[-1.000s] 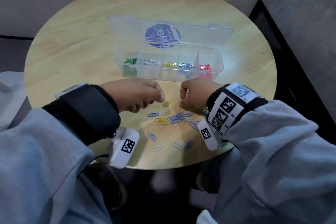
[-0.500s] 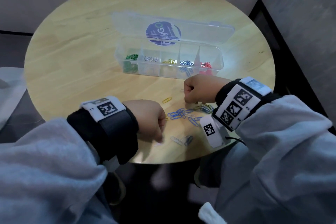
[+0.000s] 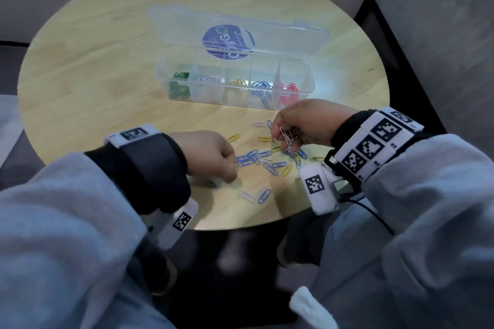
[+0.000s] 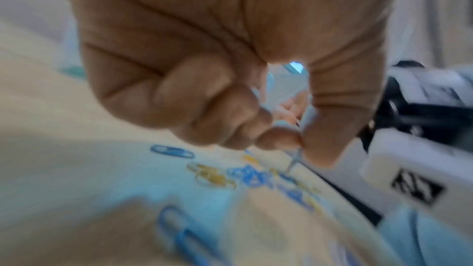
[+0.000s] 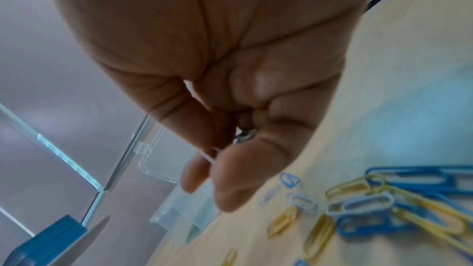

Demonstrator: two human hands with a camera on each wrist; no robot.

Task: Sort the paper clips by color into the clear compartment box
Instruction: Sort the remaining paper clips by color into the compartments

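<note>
Paper clips (image 3: 263,161): blue/yellow/white, loose; white bunch (image 3: 286,137) in R fingers (image 3: 278,125), L fingers (image 4: 279,139) pinching one.

Round wooden table (image 3: 80,67), grey walls (image 3: 441,8)

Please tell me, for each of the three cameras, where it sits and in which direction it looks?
Head: sits above, faces down at the round table, compartment box, both hands, sleeves.
Left wrist: looks along the left hand pinching a clip above loose paper clips; blurred.
Right wrist: looks along the right hand pinching white clips.
Shared: all three show the loose blue and yellow clips.
</note>
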